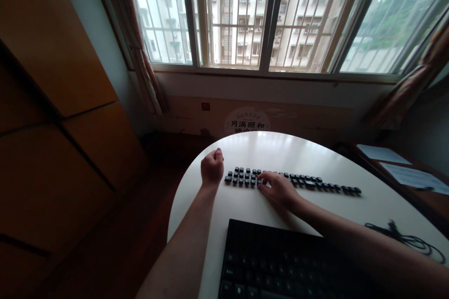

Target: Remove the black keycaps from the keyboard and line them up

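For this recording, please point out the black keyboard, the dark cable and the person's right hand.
Black keyboard [273, 264]: head view, on its rows of keys.
Dark cable [393, 230]: head view, on its bunched part.
Right hand [281, 190]: head view, on the back of the hand.

Keycaps [310, 184] on tbl [280, 149] behind kybd [266, 257], cable [393, 230] R.

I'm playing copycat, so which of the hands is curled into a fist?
The left hand, by the left end of the black keycaps; the right hand isn't balled up but reaches among them.
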The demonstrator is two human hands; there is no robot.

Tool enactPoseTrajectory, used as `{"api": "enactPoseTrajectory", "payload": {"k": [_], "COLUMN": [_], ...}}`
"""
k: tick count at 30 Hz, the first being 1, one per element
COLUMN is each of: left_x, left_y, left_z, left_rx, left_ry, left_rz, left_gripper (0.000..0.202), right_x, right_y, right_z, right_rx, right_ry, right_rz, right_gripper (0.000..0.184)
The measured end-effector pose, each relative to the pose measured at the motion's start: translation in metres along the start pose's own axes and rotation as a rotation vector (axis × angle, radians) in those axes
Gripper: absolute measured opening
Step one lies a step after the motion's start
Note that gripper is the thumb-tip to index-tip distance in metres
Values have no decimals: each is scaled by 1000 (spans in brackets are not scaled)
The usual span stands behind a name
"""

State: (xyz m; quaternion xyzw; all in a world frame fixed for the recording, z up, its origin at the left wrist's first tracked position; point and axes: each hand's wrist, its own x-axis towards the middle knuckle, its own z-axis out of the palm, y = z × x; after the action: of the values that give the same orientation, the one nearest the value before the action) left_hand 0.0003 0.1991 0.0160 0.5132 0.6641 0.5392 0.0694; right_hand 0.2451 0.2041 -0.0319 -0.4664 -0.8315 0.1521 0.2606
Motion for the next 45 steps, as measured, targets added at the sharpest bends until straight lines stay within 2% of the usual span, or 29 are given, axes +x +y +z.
{"api": "enactPoseTrajectory", "payload": {"k": [4,7,9,13,16,19,22,25,27,29,31,34,36,38,40,43,45], "left_x": [0,0,0,-1,-3,-9,-21,-39,-52,-62,-70,-77,-81,-85,-89,-93,-93], "left_y": [0,1,1,3,8,21,41,64,77,86,91,91,87,83,80,76,74], "left_z": [1,0,0,-1,-2,-3,-4,-5,-6,-5,-3,5,14,23,31,38,39], "left_rx": [-13,-17,-16,-19,-37,-56,-23,59,124,189,257,333,349,342,349,387,386], "left_ry": [7,8,13,25,8,-46,-183,-481,-723,-917,-1037,-1118,-1158,-1216,-1262,-1223,-1212], "left_rz": [9,4,4,32,99,191,287,436,535,594,608,601,586,575,583,588,559], "left_gripper": [42,42,42,43,42,42,44,45,39,36,35,34,32,30,27,28,30], "right_x": [1,0,-7,-35,-65,-93,-113,-124,-126,-128,-129,-130,-131,-132,-133,-135,-135], "right_y": [-2,-11,-19,-29,-22,-7,-2,-12,-24,-33,-37,-37,-36,-36,-37,-38,-38], "right_z": [-1,-11,-25,-68,-99,-113,-108,-96,-91,-89,-88,-82,-76,-70,-67,-65,-61], "right_rx": [-14,6,59,270,482,675,893,1051,1097,1122,1153,1222,1247,1193,1048,879,883], "right_ry": [20,30,65,175,230,291,214,88,-39,-147,-224,-299,-300,-289,-290,-296,-281], "right_rz": [5,-8,-31,-55,46,178,308,333,310,281,243,204,210,195,132,45,34], "right_gripper": [16,12,14,32,49,60,61,44,34,36,39,35,37,40,38,31,29]}}
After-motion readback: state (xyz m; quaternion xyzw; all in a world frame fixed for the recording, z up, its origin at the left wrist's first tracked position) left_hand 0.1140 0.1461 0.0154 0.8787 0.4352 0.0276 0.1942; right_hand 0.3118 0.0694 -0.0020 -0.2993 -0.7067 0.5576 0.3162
